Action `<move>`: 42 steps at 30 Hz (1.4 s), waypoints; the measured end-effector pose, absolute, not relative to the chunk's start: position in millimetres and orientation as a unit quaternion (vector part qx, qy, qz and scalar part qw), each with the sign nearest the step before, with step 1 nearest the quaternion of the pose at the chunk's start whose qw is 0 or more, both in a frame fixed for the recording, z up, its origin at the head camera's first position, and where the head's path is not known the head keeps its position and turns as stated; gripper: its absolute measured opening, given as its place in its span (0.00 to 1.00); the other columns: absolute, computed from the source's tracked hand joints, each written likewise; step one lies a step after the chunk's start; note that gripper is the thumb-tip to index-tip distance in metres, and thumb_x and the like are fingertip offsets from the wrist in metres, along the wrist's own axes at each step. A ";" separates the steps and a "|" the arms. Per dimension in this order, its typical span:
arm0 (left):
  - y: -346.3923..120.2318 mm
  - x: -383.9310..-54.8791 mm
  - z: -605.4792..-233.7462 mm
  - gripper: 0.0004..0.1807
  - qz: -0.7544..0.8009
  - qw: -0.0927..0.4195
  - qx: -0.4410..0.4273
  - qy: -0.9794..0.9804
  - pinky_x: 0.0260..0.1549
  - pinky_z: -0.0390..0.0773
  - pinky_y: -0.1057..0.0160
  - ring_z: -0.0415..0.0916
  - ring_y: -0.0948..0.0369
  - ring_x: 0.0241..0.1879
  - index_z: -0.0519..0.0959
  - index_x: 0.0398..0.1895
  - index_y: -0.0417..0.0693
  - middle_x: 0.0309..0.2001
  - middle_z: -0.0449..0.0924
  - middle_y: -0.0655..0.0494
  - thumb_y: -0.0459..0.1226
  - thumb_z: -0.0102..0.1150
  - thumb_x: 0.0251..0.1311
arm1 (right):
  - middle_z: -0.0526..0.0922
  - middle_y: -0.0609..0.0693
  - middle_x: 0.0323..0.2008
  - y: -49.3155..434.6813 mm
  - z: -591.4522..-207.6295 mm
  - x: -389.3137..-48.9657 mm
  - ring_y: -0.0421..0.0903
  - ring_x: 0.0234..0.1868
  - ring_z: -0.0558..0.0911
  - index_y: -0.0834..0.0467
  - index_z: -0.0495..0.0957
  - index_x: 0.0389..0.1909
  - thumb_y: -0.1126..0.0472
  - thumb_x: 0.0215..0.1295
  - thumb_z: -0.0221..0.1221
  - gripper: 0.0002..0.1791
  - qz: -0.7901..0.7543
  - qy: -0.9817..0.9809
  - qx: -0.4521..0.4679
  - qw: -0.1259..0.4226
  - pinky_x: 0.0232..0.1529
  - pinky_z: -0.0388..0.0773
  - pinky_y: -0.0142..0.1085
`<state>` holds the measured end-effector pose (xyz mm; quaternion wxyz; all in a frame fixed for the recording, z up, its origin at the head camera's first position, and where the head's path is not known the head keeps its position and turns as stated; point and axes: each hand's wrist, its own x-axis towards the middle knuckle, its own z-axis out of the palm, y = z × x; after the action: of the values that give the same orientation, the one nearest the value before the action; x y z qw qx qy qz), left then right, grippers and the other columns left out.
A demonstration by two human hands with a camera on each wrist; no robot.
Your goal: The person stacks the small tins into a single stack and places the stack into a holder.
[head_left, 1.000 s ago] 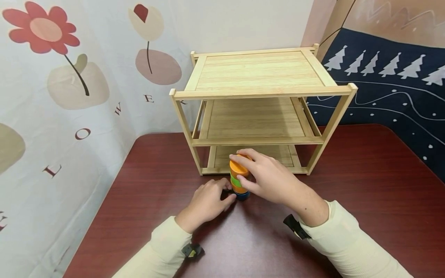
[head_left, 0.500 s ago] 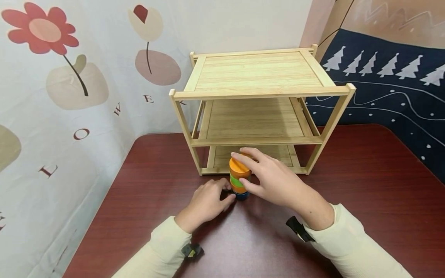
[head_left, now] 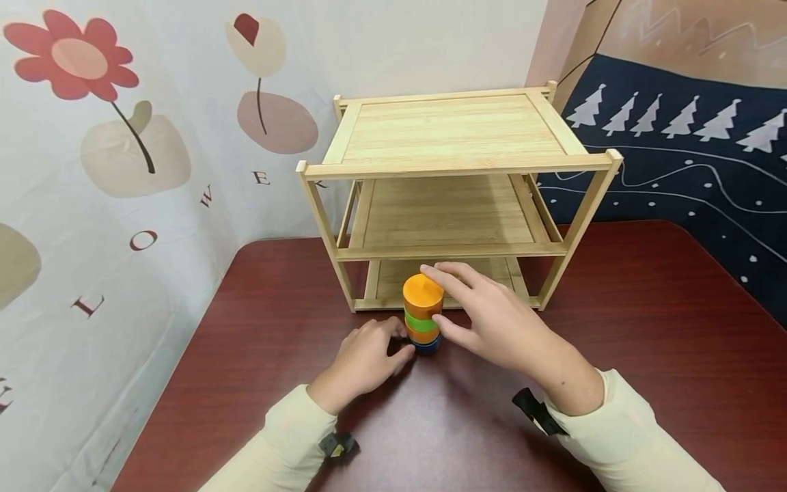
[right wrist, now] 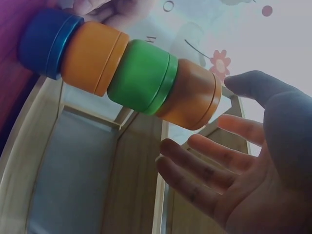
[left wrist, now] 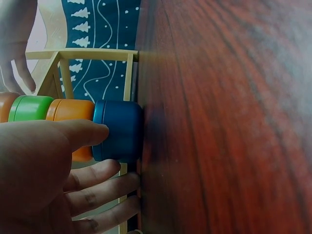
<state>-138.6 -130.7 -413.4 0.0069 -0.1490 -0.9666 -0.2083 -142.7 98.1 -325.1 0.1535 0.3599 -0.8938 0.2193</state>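
In the head view, small round lidded jars stand stacked upright on the table. The blue jar [head_left: 425, 347] is lowest, under an orange jar [head_left: 422, 333], a green jar [head_left: 421, 322] and the top orange jar [head_left: 423, 292]. My left hand [head_left: 367, 354] steadies the base; in the left wrist view its thumb and index finger pinch the blue jar [left wrist: 119, 132] from two sides. Beside the top of the stack hovers my right hand [head_left: 501, 321], fingers spread and holding nothing. The right wrist view has its thumb close to the lid of the top orange jar [right wrist: 190, 95].
A light wooden shelf [head_left: 458, 164] with three tiers stands right behind the stack. Dark red table [head_left: 652, 328] surface extends to both sides. Behind hang a flower-printed cloth [head_left: 184, 82] and a navy cloth with white trees [head_left: 670, 164].
My right hand has drawn back to the right, away from the top orange jar, uncovering its lid. The left hand stays at the base, and the stack remains upright.
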 end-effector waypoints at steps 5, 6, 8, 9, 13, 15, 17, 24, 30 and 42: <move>-130.3 -138.2 -413.7 0.12 -0.208 0.012 -0.149 -0.967 0.42 0.79 0.49 0.79 0.59 0.43 0.81 0.42 0.56 0.41 0.84 0.63 0.50 0.65 0.62 | 0.74 0.50 0.65 103.2 -324.3 -142.5 0.52 0.52 0.84 0.46 0.65 0.73 0.52 0.65 0.65 0.36 0.221 -0.893 0.357 0.163 0.46 0.82 0.48; -130.2 -138.1 -413.6 0.12 -0.208 0.013 -0.149 -0.967 0.42 0.79 0.49 0.79 0.59 0.43 0.81 0.42 0.56 0.41 0.84 0.63 0.50 0.65 0.62 | 0.74 0.50 0.65 104.2 -324.1 -142.5 0.52 0.51 0.84 0.46 0.65 0.73 0.52 0.65 0.65 0.36 0.221 -0.894 0.355 0.164 0.46 0.82 0.48; -130.1 -138.0 -413.8 0.12 -0.208 0.014 -0.148 -0.967 0.42 0.79 0.49 0.79 0.59 0.43 0.81 0.42 0.56 0.40 0.84 0.63 0.50 0.65 0.62 | 0.73 0.49 0.66 106.1 -323.7 -142.7 0.52 0.51 0.84 0.46 0.65 0.73 0.51 0.65 0.65 0.36 0.220 -0.896 0.349 0.162 0.46 0.82 0.49; -130.1 -137.9 -413.7 0.12 -0.208 0.014 -0.148 -0.967 0.43 0.78 0.49 0.79 0.59 0.43 0.81 0.42 0.56 0.40 0.84 0.63 0.50 0.65 0.61 | 0.73 0.49 0.66 107.0 -323.8 -143.0 0.52 0.51 0.85 0.45 0.65 0.73 0.51 0.65 0.65 0.36 0.220 -0.898 0.346 0.161 0.46 0.82 0.49; -130.1 -137.6 -413.9 0.12 -0.208 0.014 -0.146 -0.967 0.43 0.78 0.49 0.79 0.58 0.43 0.81 0.42 0.57 0.41 0.84 0.63 0.50 0.66 0.61 | 0.73 0.49 0.66 110.0 -325.4 -144.7 0.52 0.48 0.86 0.46 0.65 0.73 0.50 0.66 0.64 0.35 0.222 -0.901 0.339 0.158 0.45 0.82 0.49; -129.9 -137.6 -413.8 0.12 -0.209 0.014 -0.146 -0.967 0.43 0.78 0.48 0.79 0.58 0.44 0.81 0.42 0.57 0.41 0.84 0.63 0.50 0.66 0.61 | 0.74 0.50 0.66 111.5 -326.4 -146.1 0.50 0.44 0.87 0.47 0.66 0.72 0.51 0.66 0.64 0.34 0.225 -0.901 0.337 0.158 0.44 0.83 0.49; -129.8 -137.6 -413.7 0.12 -0.211 0.013 -0.146 -0.966 0.44 0.78 0.48 0.80 0.58 0.44 0.81 0.42 0.56 0.41 0.85 0.63 0.50 0.65 0.61 | 0.75 0.51 0.65 112.8 -327.1 -148.1 0.50 0.40 0.87 0.49 0.67 0.72 0.51 0.66 0.64 0.34 0.230 -0.900 0.335 0.158 0.44 0.83 0.48; -129.8 -137.4 -413.6 0.12 -0.211 0.012 -0.142 -0.967 0.45 0.78 0.48 0.80 0.58 0.45 0.81 0.42 0.56 0.41 0.85 0.63 0.50 0.66 0.61 | 0.77 0.54 0.63 116.2 -328.5 -155.5 0.51 0.45 0.86 0.54 0.68 0.70 0.55 0.66 0.62 0.32 0.243 -0.905 0.322 0.137 0.50 0.82 0.48; -129.4 -138.5 -414.6 0.13 -0.210 0.015 -0.146 -0.967 0.44 0.78 0.48 0.80 0.58 0.44 0.81 0.42 0.56 0.41 0.85 0.63 0.50 0.66 0.61 | 0.77 0.54 0.63 117.7 -329.9 -159.0 0.52 0.51 0.85 0.56 0.68 0.70 0.57 0.67 0.61 0.31 0.251 -0.910 0.311 0.111 0.53 0.81 0.50; -129.5 -139.0 -414.6 0.13 -0.205 0.009 -0.138 -0.969 0.45 0.78 0.49 0.80 0.58 0.46 0.81 0.43 0.57 0.43 0.85 0.63 0.51 0.65 0.61 | 0.79 0.58 0.60 119.6 -338.2 -170.3 0.54 0.52 0.84 0.59 0.72 0.67 0.59 0.67 0.59 0.27 0.244 -0.919 0.292 0.099 0.53 0.80 0.52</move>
<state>-139.0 -129.5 -414.6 0.0095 -0.1382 -0.9688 -0.2054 -170.3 119.6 -338.2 0.0991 0.2925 -0.9193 0.2441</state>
